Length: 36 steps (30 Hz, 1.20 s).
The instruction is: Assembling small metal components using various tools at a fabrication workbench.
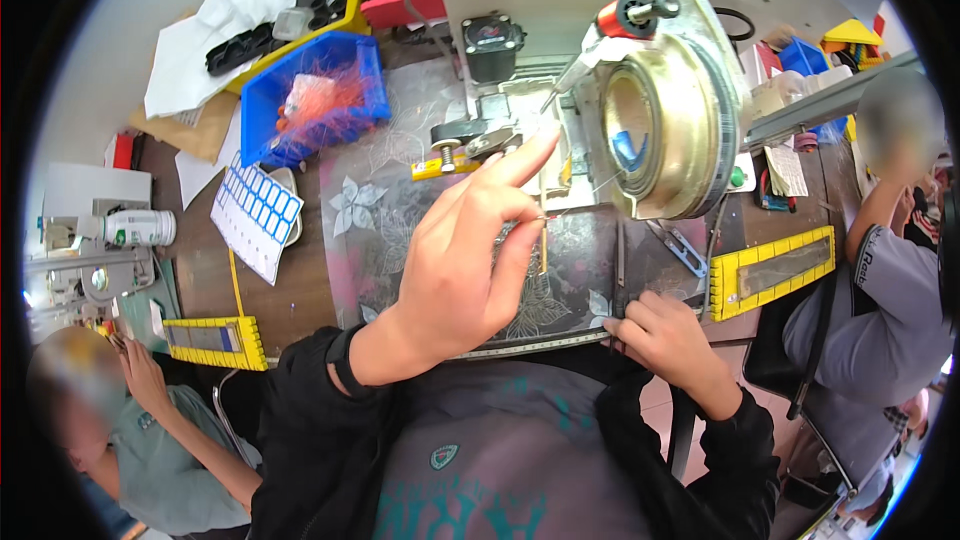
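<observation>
My left hand [460,255] reaches up over the work mat with its index finger stretched toward the machine's metal clamp parts [490,140]. Its thumb and another finger pinch a very fine wire with a reddish bit at the fingertips. A thin strand runs from there toward the big brass-coloured ring [640,130] of the machine, on the right. At the table's front edge, my right hand [665,340] is closed, its fingertips at the lower end of a slender dark tool [620,265] lying upright on the mat. Its kind is hard to make out.
A blue bin [318,90] of orange-red fine strands stands at the back left, near a white card with blue labels [255,210]. Blue-handled snips [682,248] lie right of the dark tool. Yellow-framed blocks [772,273] sit at the table edge. Co-workers sit on both sides.
</observation>
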Motion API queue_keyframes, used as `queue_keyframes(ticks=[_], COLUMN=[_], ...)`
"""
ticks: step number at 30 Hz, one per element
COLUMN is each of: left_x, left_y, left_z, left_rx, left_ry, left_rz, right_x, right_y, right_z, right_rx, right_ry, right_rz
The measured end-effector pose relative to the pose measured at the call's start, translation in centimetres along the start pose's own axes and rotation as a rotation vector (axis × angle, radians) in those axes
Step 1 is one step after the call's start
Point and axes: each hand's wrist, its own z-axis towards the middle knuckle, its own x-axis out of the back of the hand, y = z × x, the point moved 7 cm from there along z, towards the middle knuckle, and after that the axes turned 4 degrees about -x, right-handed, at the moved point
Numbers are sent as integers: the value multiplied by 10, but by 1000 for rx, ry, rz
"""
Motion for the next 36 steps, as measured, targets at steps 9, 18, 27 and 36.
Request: queue_keyframes(ticks=[9, 18, 27, 36], left_x=[4, 3, 3, 3], left_y=[0, 1, -1, 2], left_z=[-1, 2, 3, 5], left_rx=[-19, 3, -15, -23], left_ry=[28, 18, 138, 80], left_rz=[-9, -54, -4, 7], right_x=[70, 49, 110, 122], right_y=[0, 16, -27, -42], right_z=[16, 42, 57, 72], right_rx=[-103, -353, 6, 50], right_ry=[526, 433, 682, 679], right_rz=[304, 241, 541, 392])
